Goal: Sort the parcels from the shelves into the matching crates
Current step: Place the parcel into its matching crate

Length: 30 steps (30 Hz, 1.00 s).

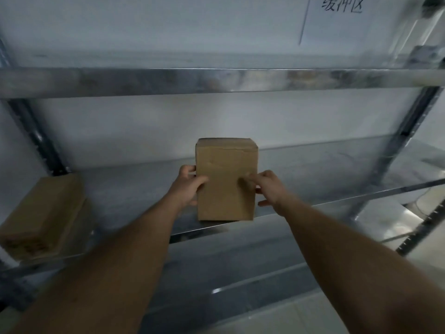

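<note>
Parcel (226,179) right between the two hands, a plain brown cardboard box standing upright with its tall face towards us. The left hand (189,186) grips its left edge, thumb laid across the front face and fingers wrapped round behind. The right hand (267,189) comes in from the other side, bent fingers on the front face near the right edge and the thumb showing below, just off the box's side; it is a little blurred, but it has hold of the box. So both hands clasp the same box, arms reaching well forward. The bottom edge sits at the front lip of the metal shelf (313,179) under the hands; whether it rests there or is just clear of it, I cannot tell. Well off to the left of the left hand, another box (41,213) lies on that same shelf, blurred, tipped back against the corner post. Above the hands runs the upper shelf beam (216,80). Up and to the right, a white sign (342,10) with dark characters hangs on the wall. Beneath the forearms, a lower shelf (240,273) shows.
</note>
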Available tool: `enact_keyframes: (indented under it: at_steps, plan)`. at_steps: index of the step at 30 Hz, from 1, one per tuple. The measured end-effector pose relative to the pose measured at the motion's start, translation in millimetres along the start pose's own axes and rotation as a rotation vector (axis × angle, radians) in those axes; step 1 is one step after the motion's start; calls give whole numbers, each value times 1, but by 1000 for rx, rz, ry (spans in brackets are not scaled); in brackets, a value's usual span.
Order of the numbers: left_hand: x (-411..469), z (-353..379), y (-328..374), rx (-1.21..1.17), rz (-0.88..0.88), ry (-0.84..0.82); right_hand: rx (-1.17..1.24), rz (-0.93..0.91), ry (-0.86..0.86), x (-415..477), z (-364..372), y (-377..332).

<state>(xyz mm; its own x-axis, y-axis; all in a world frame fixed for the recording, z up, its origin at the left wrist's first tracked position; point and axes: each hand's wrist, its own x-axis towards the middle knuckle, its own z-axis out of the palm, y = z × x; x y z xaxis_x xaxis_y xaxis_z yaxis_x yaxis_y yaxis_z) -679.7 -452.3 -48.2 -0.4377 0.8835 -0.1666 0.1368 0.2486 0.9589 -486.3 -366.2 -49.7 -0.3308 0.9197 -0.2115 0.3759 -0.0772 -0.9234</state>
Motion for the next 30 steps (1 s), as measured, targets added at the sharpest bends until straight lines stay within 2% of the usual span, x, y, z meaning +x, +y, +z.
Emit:
enact_keyframes:
  at_steps: [6,14,21,26,30]
  plan:
    - [1,74,27,-55,-56,2,160,74,95,-13,-67,26]
    - [-7,161,46,4,12,-51,110,22,147,-13,-155,41]
    - [-11,217,80,16,143,4,120,-56,61,-19,-213,69]
    - [-21,242,90,165,145,-115,66,-114,40,-20,-244,84]
    - [-26,261,89,220,126,-126,-32,-160,46,-19,-264,89]
